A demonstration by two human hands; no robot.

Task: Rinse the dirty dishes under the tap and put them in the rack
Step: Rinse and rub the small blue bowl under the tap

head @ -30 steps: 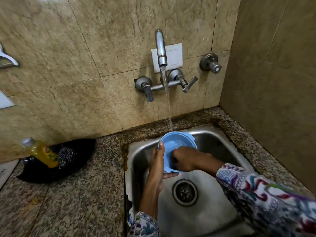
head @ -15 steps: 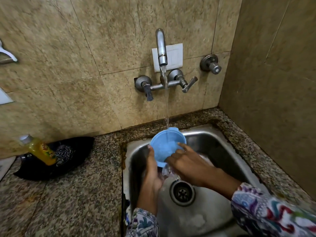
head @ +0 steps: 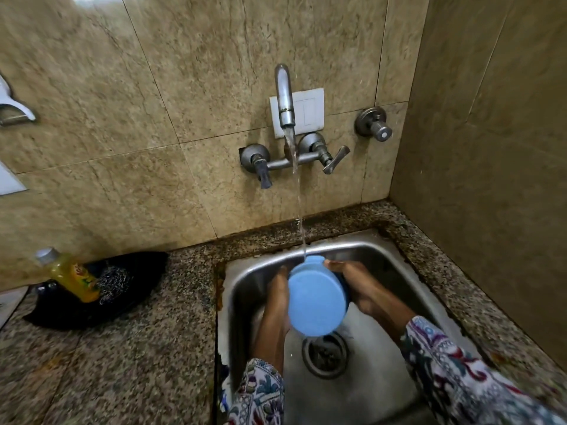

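A round blue plastic dish [head: 316,299] is held on edge over the steel sink [head: 383,391], its flat underside facing me. My left hand [head: 277,297] grips its left rim and my right hand [head: 357,286] grips its right rim. Water runs from the wall tap [head: 284,96] and lands on the dish's top edge. The dish's inner side is hidden. No rack is in view.
A drain [head: 325,354] lies right below the dish. On the granite counter [head: 129,363] to the left sits a black cloth [head: 132,289] with a yellow bottle [head: 72,276] and a steel scrubber [head: 115,283]. A tiled side wall stands close on the right.
The dish has been turned round, so its underside now faces me instead of its hollow. My right hand moved from the dish's front to its right rim. Both hands now hold it.
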